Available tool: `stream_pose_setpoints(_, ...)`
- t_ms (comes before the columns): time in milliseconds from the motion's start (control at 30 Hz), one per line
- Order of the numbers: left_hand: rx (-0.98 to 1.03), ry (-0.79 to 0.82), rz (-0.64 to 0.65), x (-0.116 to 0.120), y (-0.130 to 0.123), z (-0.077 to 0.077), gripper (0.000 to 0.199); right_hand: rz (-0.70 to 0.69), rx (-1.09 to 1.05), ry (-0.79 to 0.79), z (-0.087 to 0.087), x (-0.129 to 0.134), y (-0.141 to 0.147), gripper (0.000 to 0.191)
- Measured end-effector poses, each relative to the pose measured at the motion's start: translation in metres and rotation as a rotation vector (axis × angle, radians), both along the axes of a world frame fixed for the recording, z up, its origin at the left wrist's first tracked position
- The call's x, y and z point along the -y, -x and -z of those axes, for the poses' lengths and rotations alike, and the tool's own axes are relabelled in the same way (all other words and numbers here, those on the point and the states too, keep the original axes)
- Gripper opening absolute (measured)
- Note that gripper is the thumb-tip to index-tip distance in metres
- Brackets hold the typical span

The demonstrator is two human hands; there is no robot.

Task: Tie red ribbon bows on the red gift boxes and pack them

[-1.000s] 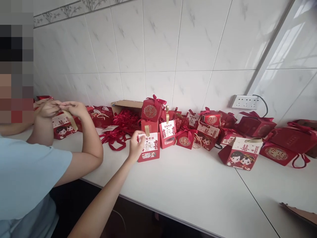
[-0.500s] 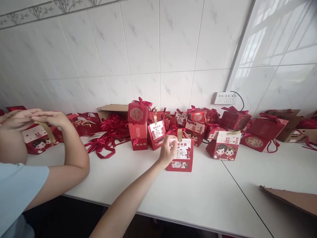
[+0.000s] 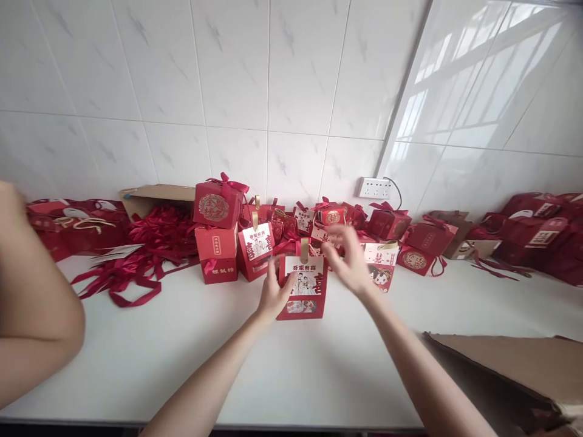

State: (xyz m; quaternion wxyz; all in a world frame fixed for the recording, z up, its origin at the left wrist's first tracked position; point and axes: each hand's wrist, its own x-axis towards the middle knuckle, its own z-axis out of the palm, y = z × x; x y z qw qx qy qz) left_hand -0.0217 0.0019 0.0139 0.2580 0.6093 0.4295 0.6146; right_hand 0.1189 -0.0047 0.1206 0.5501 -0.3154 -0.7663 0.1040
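So, our left hand (image 3: 274, 294) is closed lightly on the left edge of a red-and-white gift box (image 3: 304, 267), thumb across the front. It's upright on the white table (image 3: 328, 388); something patterned shows at its little window, but we can't tell what's inside. Our right hand (image 3: 350, 262) is loosely open just beside it, fingers bent, holding nothing we can see. Over left, a cardboard box (image 3: 166, 192) has red ribbons (image 3: 161, 227) heaped at its mouth and out onto the table.
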Motion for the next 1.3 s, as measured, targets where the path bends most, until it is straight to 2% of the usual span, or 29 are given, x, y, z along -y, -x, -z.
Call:
stream_pose_setpoints(33, -0.016, 0.028, 0.036, 0.0, 0.001, 0.001, 0.045, 0.016, -0.012, -0.004, 0.023, -0.009, -0.017, 0.025)
stream_pose_setpoints(100, -0.056, 0.055, 0.06, 0.001, 0.002, 0.001, 0.039, 0.025, -0.053, 0.042, 0.062, -0.019, -0.028, 0.021)
stream_pose_setpoints(133, -0.066, 0.059, 0.051, 0.002, 0.001, 0.002, 0.038, 0.026, -0.078, 0.078, 0.075, -0.019, -0.025, 0.02)
stream_pose_setpoints(200, -0.066, 0.06, 0.031, 0.004, -0.001, 0.002, 0.037, 0.022, -0.106, 0.138, 0.087, -0.012, -0.015, 0.018)
stream_pose_setpoints(367, -0.063, 0.089, 0.074, 0.011, -0.008, 0.005, 0.035, 0.103, -0.206, 0.224, 0.074, 0.005, -0.009, 0.019)
stream_pose_setpoints(433, -0.069, 0.096, 0.09, 0.011, -0.009, 0.005, 0.034, 0.143, -0.223, 0.258, 0.069, 0.005, -0.012, 0.022)
stream_pose_setpoints(567, -0.078, 0.067, 0.162, 0.009, -0.006, 0.005, 0.033, 0.131, -0.194, 0.259, 0.07, 0.002, -0.016, 0.022)
stream_pose_setpoints(633, -0.092, 0.059, 0.196, 0.008, -0.004, 0.004, 0.034, 0.089, -0.2, 0.24, 0.074, 0.001, -0.019, 0.019)
stream_pose_setpoints(700, -0.106, 0.052, 0.205, 0.007, -0.002, 0.003, 0.035, 0.012, -0.233, 0.238, 0.079, -0.001, -0.025, 0.026)
stream_pose_setpoints(800, -0.126, 0.068, 0.223, 0.006, 0.001, 0.0, 0.038, -0.134, -0.295, 0.416, 0.086, -0.008, -0.034, 0.042)
stream_pose_setpoints(900, -0.128, 0.162, 0.306, 0.004, 0.004, -0.003, 0.058, -0.168, -0.52, 0.631, 0.09, -0.017, -0.038, 0.04)
stream_pose_setpoints(967, -0.08, 0.262, 0.341, 0.002, 0.003, -0.003, 0.068, -0.126, -0.794, 0.665, 0.089, -0.023, -0.039, 0.043)
stream_pose_setpoints(1067, 0.04, 0.367, 0.334, -0.001, -0.001, -0.003, 0.063, -0.152, -1.05, 0.719, 0.086, -0.029, -0.038, 0.044)
stream_pose_setpoints(1100, 0.079, 0.35, 0.307, -0.001, -0.003, -0.003, 0.062, -0.186, -1.082, 0.744, 0.086, -0.03, -0.037, 0.043)
stream_pose_setpoints(1167, 0.112, 0.216, 0.175, 0.0, -0.005, -0.004, 0.065, -0.265, -1.122, 0.78, 0.087, -0.031, -0.035, 0.039)
stream_pose_setpoints(1233, 0.045, -0.019, 0.02, 0.003, -0.006, -0.006, 0.076, -0.355, -1.139, 0.82, 0.091, -0.031, -0.032, 0.035)
stream_pose_setpoints(1300, -0.135, -0.303, -0.029, 0.009, -0.005, -0.009, 0.087, -0.431, -1.066, 0.872, 0.097, -0.029, -0.026, 0.032)
